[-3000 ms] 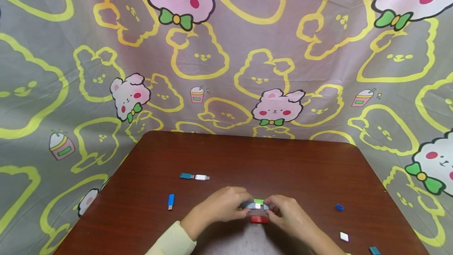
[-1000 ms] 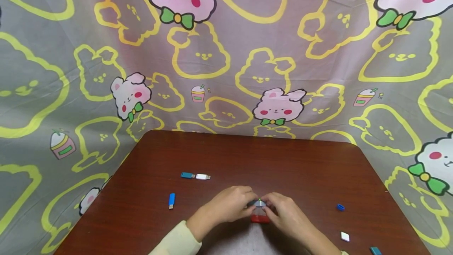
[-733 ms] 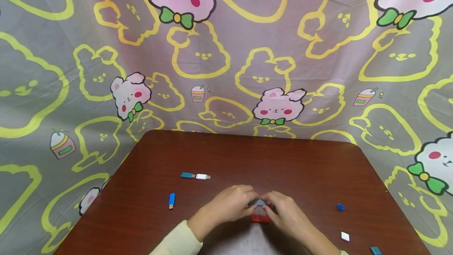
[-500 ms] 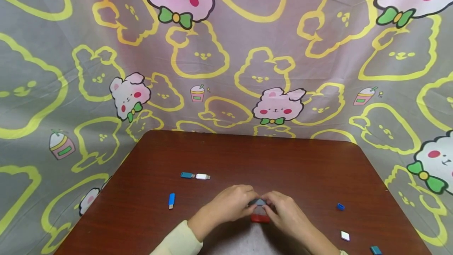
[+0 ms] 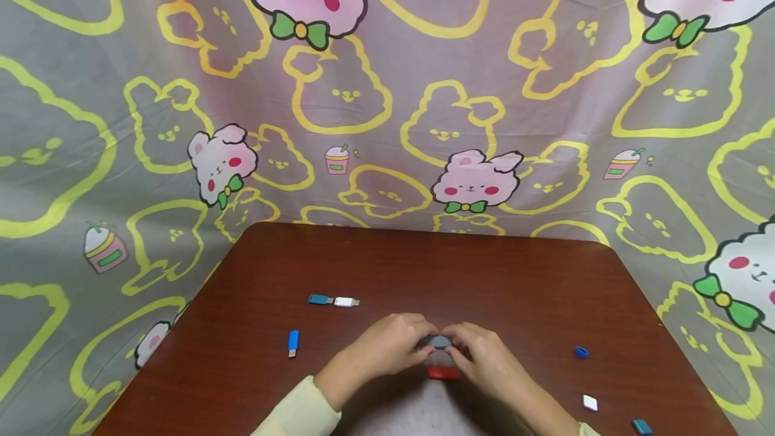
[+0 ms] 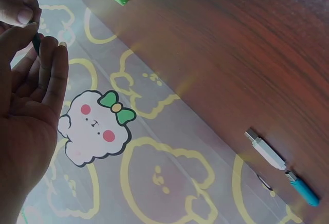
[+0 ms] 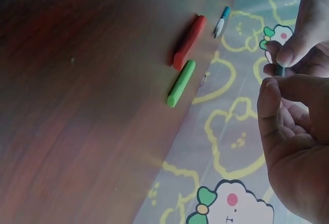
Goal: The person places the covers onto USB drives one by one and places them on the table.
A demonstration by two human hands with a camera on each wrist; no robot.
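My left hand point(image 5: 390, 348) and right hand point(image 5: 484, 355) meet just above the table, pinching opposite ends of a small grey USB stick point(image 5: 440, 342) between thumbs and fingers. Fingertips cover most of it. On the table nearer to me lies a red USB stick or similar capped bar point(image 5: 444, 373). Its green counterpart point(image 7: 181, 84) shows beside the red one in the right wrist view, but hands hide it in the head view. The left wrist view catches only a dark sliver of the held stick between the fingers.
Uncapped teal point(image 5: 319, 299), white point(image 5: 344, 302) and blue point(image 5: 293, 342) USB sticks lie on the left of the brown table point(image 5: 387, 261). At right are a blue cap point(image 5: 582, 352), a white cap point(image 5: 590, 402) and a teal cap point(image 5: 642, 427). A patterned cloth point(image 5: 387, 153) surrounds the table.
Three seconds ago a bright piece showed between two grey parts; the hands have since drawn closer and it is covered. Lately both hands have shifted slightly up, still holding the grey stick.
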